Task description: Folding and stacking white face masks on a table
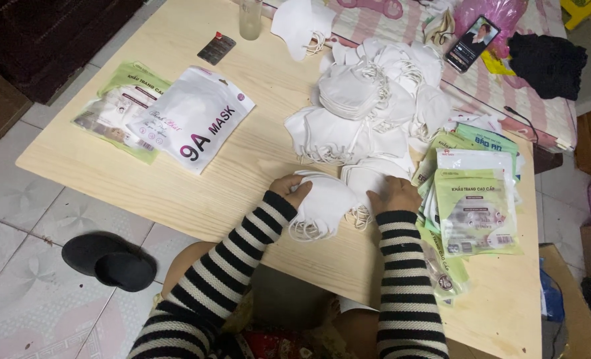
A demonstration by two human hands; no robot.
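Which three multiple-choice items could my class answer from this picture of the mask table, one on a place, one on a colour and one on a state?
1. Where do the green-printed empty packets lie?
A. Beside the right hand
B. On the floor tiles
C. Under the glass

2. What colour are the loose masks?
A. Blue
B. White
C. Black

3. What are the two hands doing?
A. Resting flat on bare wood
B. Holding the phone
C. Gripping a small stack of masks

Answers:
1 A: the green-printed empty packets are stacked just beside the right hand on the wooden table.
2 B: the loose masks heaped further back are all white.
3 C: the left hand and the right hand close on either side of a small stack of masks.
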